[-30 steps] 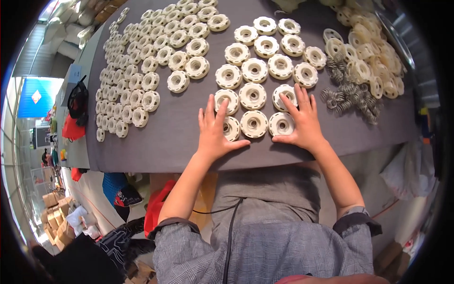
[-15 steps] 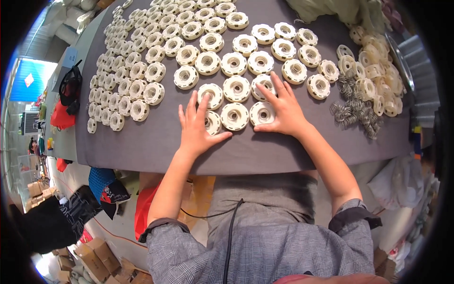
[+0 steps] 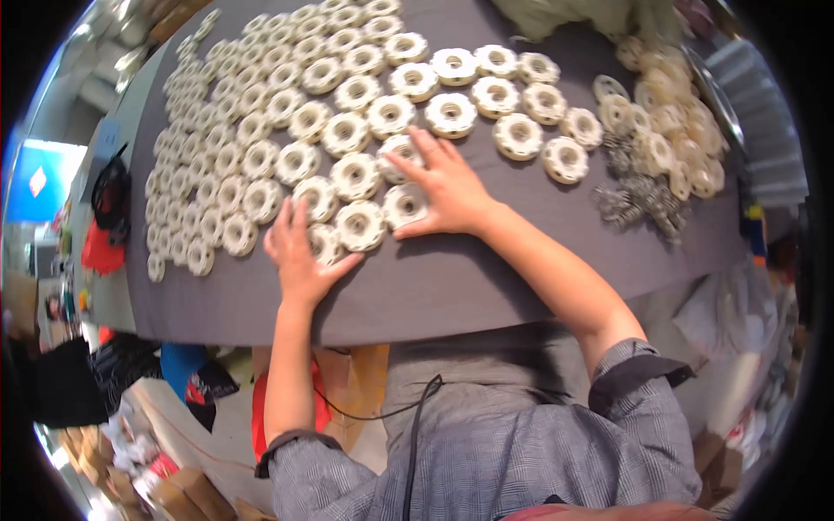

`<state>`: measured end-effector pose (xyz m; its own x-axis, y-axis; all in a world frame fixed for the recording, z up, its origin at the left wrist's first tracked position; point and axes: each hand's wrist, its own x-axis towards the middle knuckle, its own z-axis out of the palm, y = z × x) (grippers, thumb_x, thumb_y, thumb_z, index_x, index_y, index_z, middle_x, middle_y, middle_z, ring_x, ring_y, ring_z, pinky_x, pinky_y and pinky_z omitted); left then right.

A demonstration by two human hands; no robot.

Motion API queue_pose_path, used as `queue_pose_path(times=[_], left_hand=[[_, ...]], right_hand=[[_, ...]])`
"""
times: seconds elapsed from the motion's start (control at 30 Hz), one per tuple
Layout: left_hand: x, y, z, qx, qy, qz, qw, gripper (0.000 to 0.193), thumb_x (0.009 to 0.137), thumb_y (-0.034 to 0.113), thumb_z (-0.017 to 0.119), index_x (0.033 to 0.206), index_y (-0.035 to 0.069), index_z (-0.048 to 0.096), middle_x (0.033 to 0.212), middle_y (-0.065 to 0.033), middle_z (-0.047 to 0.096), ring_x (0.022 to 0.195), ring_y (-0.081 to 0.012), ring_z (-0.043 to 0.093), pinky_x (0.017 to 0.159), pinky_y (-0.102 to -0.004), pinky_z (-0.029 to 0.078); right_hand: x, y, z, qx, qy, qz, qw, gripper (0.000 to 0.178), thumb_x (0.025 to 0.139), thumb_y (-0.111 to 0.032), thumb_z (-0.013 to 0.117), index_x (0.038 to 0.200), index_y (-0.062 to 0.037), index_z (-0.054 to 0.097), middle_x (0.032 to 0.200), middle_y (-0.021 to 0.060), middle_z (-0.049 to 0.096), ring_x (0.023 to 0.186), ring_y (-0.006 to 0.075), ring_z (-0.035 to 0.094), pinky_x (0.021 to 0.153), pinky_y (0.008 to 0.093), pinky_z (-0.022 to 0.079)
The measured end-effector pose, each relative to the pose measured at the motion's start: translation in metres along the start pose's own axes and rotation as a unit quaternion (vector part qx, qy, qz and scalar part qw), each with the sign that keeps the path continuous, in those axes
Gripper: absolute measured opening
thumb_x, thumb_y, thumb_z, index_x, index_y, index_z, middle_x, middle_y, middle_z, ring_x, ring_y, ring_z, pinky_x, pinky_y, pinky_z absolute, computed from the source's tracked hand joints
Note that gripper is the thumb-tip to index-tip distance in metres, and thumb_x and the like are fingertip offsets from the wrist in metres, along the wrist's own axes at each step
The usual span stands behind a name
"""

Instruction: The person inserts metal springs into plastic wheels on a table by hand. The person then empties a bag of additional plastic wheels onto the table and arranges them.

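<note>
Cream-coloured round plastic parts with notched rims and coil springs in their middles lie on a grey cloth-covered table [image 3: 417, 295]. My left hand [image 3: 300, 256] rests at the left and near side of a small block of them, fingers spread, touching a near-left part [image 3: 326, 246]. My right hand [image 3: 452, 193] flanks the block's right side, its fingers apart and its thumb by a near-right part [image 3: 406, 206]. Between the hands sits a middle part [image 3: 360, 226]. My fingers partly cover the outer parts. The block stands close beside the rows on the left.
Many more round parts [image 3: 261, 160] fill the table's left and far side. To the right lie loose coil springs [image 3: 647, 204] and a heap of translucent plastic rings [image 3: 673, 122]. Greenish fabric [image 3: 565, 16] lies at the far edge. A black cable [image 3: 417, 434] hangs over my lap.
Both hands have slid leftward with the block of round parts between them, closing the gap to the left-hand rows. The view has tilted slightly.
</note>
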<state>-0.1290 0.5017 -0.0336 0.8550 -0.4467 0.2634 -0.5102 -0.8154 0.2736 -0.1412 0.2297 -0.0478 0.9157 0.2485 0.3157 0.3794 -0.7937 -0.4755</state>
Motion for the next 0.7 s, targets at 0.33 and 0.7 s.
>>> queue_pose_path(times=[0.33, 0.7], left_hand=[[0.042, 0.056, -0.01, -0.052, 0.052, 0.142, 0.987, 0.097, 0.056, 0.053, 0.08, 0.134, 0.008, 0.043, 0.14, -0.0205, 0.032, 0.127, -0.0356, 0.031, 0.105, -0.0492, 0.019], [0.221, 0.212, 0.109, -0.092, -0.054, 0.304, 0.947, 0.053, 0.089, 0.038, 0.053, 0.135, 0.015, 0.042, 0.143, -0.0168, 0.033, 0.135, -0.0345, 0.026, 0.109, -0.0514, 0.014]], right_hand=[[-0.074, 0.039, -0.062, -0.149, 0.192, 0.175, 0.954, 0.08, 0.073, -0.062, 0.061, 0.139, -0.0232, 0.038, 0.145, 0.0181, 0.025, 0.137, 0.0396, 0.013, 0.109, 0.0554, 0.012], [-0.081, 0.091, -0.075, -0.201, 0.248, 0.321, 0.892, 0.06, 0.084, -0.051, 0.054, 0.134, -0.0183, 0.046, 0.14, 0.0242, 0.032, 0.131, 0.0447, 0.024, 0.106, 0.0558, 0.019]])
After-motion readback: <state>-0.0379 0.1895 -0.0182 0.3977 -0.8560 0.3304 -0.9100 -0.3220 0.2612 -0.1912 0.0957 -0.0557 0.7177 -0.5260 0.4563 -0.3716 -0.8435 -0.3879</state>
